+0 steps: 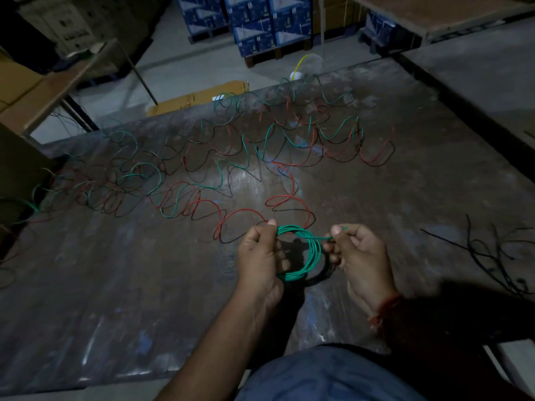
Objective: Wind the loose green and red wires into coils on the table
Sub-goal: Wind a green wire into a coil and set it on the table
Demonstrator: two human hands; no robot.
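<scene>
A small coil of green wire hangs just above the dark table near its front edge. My left hand grips the coil's left side, thumb on top. My right hand pinches the green wire's free end at the coil's right side. Loose red wire loops across the table just beyond my hands. More loose green wire and red wire lie tangled in waves across the middle and far part of the table.
Thin black wires lie at the table's right side. Beyond the far edge are a flat yellow cardboard box, stacked blue cartons on pallets and a yellow wire loop. Another table stands at the left.
</scene>
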